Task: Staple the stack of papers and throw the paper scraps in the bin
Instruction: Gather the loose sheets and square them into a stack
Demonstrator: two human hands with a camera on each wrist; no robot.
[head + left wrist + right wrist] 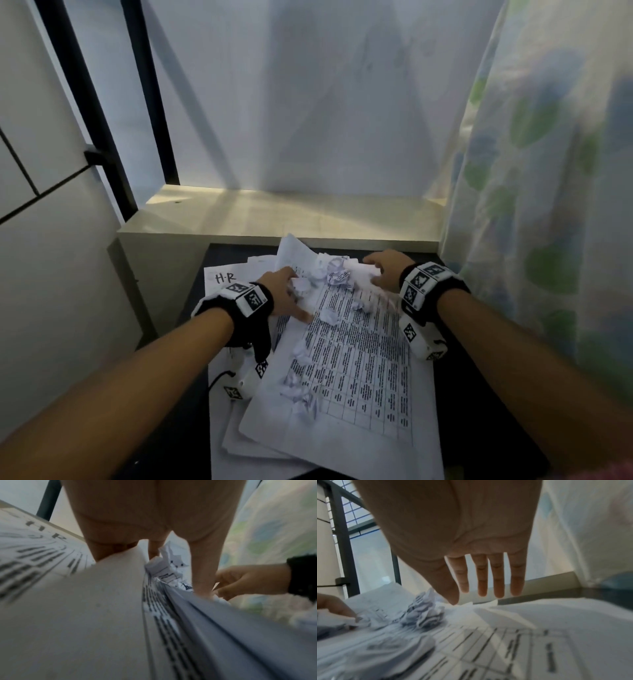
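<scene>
Now the crumpled white paper scraps are lying between both hands at the far end of the printed paper stack; left hand nearer, fingers spread, right hand hovering, fingers apart.

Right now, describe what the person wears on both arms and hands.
Both forearms are bare, no sleeves. Each wrist carries a black band with white blocks printed with black square code markers. A white camera unit hangs under each wrist, and a thin black cable loops from the left one. The hands are ungloved.
</scene>
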